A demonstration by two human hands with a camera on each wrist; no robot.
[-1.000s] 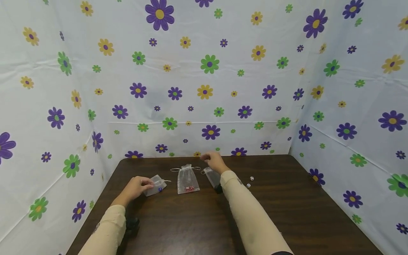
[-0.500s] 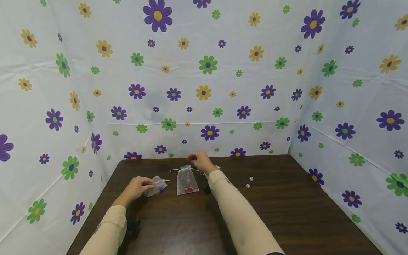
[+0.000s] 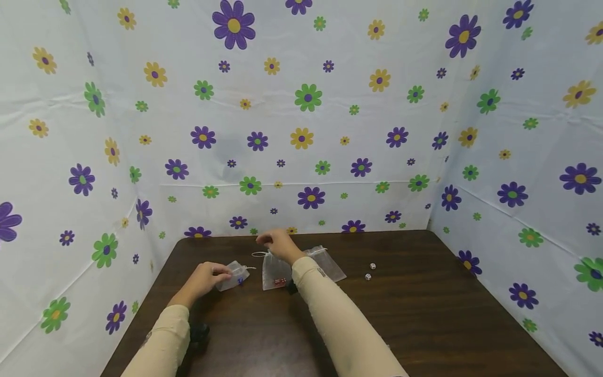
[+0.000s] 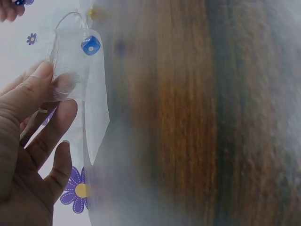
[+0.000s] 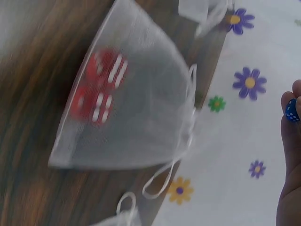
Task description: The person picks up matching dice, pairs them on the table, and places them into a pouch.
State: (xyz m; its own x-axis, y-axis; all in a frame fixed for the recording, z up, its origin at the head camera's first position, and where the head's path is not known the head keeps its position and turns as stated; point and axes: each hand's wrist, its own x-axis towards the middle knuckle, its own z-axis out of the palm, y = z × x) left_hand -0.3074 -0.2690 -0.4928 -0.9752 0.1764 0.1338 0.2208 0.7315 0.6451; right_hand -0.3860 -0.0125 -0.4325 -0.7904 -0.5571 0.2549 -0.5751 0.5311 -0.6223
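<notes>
My left hand [image 3: 203,280] pinches a small sheer white drawstring bag [image 4: 70,52] between thumb and fingers, at the left of the table. A blue die [image 4: 91,45] shows at that bag; whether it lies inside the mesh I cannot tell. My right hand [image 3: 279,245] is raised over the top of the middle bag [image 3: 270,269] and holds another blue die [image 5: 292,110] in its fingertips. Inside the middle bag lie red dice [image 5: 96,87] with white pips. The right forearm partly covers this bag.
A third sheer bag [image 3: 330,264] lies flat to the right, partly behind the right sleeve. Two white dice [image 3: 368,277] sit farther right on the dark wooden table [image 3: 438,309]. Flowered white cloth [image 3: 264,115] rises along the table's back and sides.
My right hand has moved left, from above the third bag to above the middle one, so the third bag shows more. The left hand has hardly moved, still on its bag.
</notes>
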